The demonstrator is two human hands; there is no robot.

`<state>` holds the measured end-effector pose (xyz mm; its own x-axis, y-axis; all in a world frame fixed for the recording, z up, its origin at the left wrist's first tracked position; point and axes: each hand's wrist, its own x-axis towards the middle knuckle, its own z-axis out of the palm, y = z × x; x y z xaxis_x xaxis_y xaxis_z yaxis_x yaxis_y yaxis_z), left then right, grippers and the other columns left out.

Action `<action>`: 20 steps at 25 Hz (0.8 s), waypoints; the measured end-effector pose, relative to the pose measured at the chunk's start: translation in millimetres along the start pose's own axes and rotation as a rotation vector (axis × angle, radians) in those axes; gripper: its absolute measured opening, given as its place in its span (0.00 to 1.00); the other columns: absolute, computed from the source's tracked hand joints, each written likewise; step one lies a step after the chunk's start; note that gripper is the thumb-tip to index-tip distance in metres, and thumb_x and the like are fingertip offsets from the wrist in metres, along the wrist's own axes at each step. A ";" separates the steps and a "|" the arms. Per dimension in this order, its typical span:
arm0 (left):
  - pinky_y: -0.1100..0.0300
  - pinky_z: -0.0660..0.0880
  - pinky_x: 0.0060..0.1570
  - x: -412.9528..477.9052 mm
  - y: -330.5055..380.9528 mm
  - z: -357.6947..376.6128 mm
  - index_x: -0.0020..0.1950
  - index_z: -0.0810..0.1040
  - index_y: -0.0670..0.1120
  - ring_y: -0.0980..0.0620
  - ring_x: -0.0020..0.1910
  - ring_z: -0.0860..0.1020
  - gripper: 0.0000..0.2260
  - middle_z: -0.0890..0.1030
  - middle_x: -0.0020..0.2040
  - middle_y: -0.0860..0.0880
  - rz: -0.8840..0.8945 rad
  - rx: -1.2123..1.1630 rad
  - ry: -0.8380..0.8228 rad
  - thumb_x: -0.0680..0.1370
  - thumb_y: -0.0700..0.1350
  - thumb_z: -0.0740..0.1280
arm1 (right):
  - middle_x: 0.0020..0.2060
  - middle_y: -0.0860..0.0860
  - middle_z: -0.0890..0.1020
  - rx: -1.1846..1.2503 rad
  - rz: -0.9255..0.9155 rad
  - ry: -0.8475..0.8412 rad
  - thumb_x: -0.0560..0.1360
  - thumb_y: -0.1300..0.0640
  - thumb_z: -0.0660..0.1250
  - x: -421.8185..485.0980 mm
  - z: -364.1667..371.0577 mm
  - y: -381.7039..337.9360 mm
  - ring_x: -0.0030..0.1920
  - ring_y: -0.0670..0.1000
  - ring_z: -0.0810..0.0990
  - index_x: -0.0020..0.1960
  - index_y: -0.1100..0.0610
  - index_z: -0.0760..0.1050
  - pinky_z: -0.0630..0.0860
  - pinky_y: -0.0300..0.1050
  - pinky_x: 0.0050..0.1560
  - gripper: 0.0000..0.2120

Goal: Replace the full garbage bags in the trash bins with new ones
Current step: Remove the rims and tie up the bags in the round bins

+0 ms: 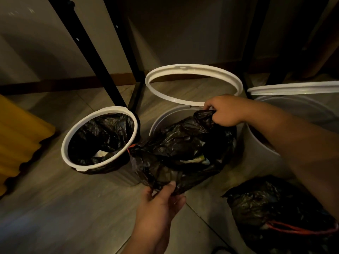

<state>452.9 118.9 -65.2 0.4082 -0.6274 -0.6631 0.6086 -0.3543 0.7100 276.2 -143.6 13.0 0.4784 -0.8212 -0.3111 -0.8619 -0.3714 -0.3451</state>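
A black garbage bag (183,149) with some trash inside sits in the middle white bin (165,118), its rim pulled up and gathered. My right hand (225,110) grips the bag's far edge. My left hand (163,200) pinches its near edge, below the bin. The bin's white rim ring (192,70) is tipped up behind it. At the left stands a second white bin (73,136), lined with a black bag (102,136) holding a little trash. A tied-off black bag (271,211) with a red drawstring lies on the floor at the lower right.
A third white bin (260,147) stands at the right behind my forearm, with a white ring (293,88) raised above it. Black metal legs (88,52) rise behind the bins. A yellow ribbed object (18,136) lies at the far left. The floor is grey tile.
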 end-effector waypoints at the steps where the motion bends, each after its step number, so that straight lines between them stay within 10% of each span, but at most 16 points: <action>1: 0.53 0.83 0.39 -3.4 4.6 1.2 0.55 0.79 0.43 0.45 0.36 0.85 0.10 0.86 0.44 0.40 0.011 -0.024 -0.017 0.76 0.35 0.75 | 0.53 0.51 0.78 0.037 0.015 0.034 0.76 0.60 0.65 0.3 -2.5 -1.1 0.48 0.52 0.77 0.65 0.47 0.78 0.71 0.41 0.39 0.19; 11: 0.55 0.83 0.38 -12.5 53.6 -1.0 0.50 0.78 0.46 0.50 0.33 0.83 0.10 0.83 0.40 0.44 0.210 -0.073 -0.134 0.79 0.30 0.67 | 0.59 0.58 0.82 1.348 -0.100 0.169 0.74 0.78 0.66 1.3 -14.3 -22.2 0.55 0.55 0.86 0.53 0.55 0.83 0.85 0.47 0.51 0.21; 16: 0.54 0.84 0.41 -3.4 59.2 -10.0 0.44 0.77 0.46 0.49 0.37 0.85 0.11 0.83 0.42 0.42 0.213 -0.091 -0.058 0.79 0.31 0.68 | 0.58 0.51 0.82 0.468 0.000 0.304 0.74 0.64 0.73 4.8 -9.1 -4.7 0.55 0.51 0.83 0.56 0.46 0.79 0.82 0.48 0.54 0.16; 20: 0.51 0.82 0.45 8.6 69.3 -14.3 0.43 0.83 0.46 0.51 0.44 0.88 0.12 0.88 0.47 0.49 0.258 0.373 -0.006 0.76 0.54 0.75 | 0.47 0.60 0.86 0.374 0.233 -0.104 0.76 0.37 0.73 -2.5 -2.5 -3.6 0.40 0.56 0.89 0.63 0.55 0.72 0.86 0.52 0.40 0.27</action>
<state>508.3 98.9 -25.0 0.5101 -0.7315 -0.4524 0.1999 -0.4108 0.8895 277.6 -141.4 17.3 0.3096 -0.8092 -0.4993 -0.8381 0.0157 -0.5453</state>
